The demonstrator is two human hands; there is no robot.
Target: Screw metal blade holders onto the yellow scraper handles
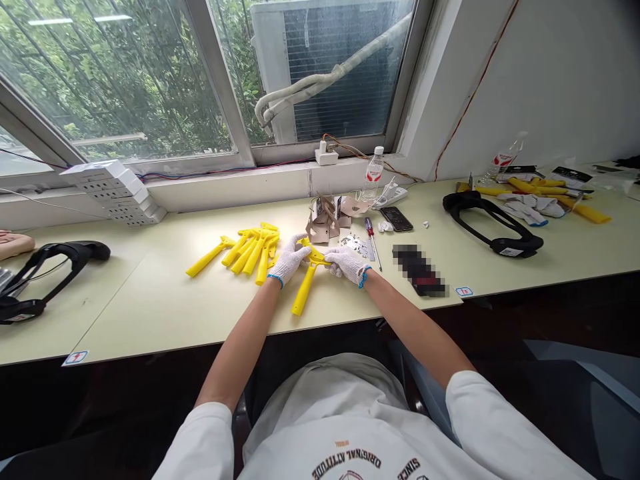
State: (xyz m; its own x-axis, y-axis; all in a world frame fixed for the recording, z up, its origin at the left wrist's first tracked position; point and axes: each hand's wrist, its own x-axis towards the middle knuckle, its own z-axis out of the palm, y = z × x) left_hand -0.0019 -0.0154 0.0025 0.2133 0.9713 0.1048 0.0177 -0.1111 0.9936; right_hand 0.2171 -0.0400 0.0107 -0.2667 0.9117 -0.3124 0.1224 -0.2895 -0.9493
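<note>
A yellow plastic scraper (303, 292) is held over the table between my hands, its round handle pointing toward me. My left hand (289, 260), in a white knit glove with a blue cuff, is closed on the left end of its wide head. Gloved the same way, my right hand (349, 264) pinches the right end of that head. Any small part under the fingers is hidden. A pile of similar yellow scrapers (254, 250) lies just left of my left hand. Beyond my right hand are small metal bits on a sheet (358, 246) and a screwdriver (371, 235).
Brown cardboard pieces (324, 223) lie behind my hands. A phone (397, 219), a water bottle (373, 175) and a pixelated dark item (421, 270) are to the right. Black headband-like frames (493, 227) lie further right and at far left. White boxes (115, 193) are stacked by the window.
</note>
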